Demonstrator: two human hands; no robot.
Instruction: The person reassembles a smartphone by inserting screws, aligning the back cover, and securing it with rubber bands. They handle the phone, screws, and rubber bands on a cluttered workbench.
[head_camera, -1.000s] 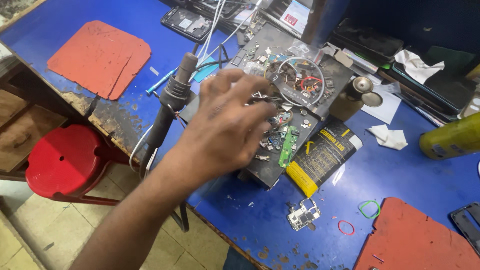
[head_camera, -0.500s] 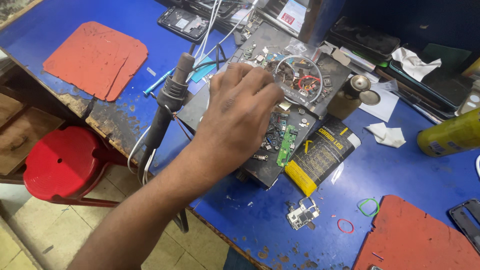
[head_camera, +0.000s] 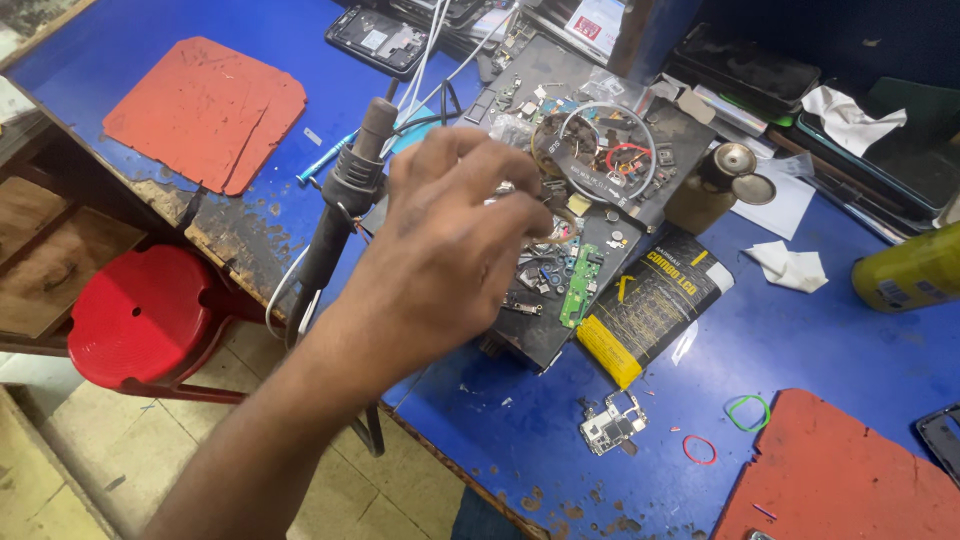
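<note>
In the head view, one hand (head_camera: 450, 250) reaches in from the lower left, forearm stretched diagonally over the edge of the blue workbench (head_camera: 830, 340), back of the hand facing up. It looks like the left hand. Its fingers curl down over the black tray of small electronic parts (head_camera: 560, 290), fingertips hidden among the scraps, so I cannot tell whether they pinch anything. The hot-air handle (head_camera: 345, 195) stands just left of the tray, beside the thumb. A green circuit strip (head_camera: 578, 285) lies on the tray's near right part. A yellow-and-black packet (head_camera: 650, 305) touches the tray's right side.
</note>
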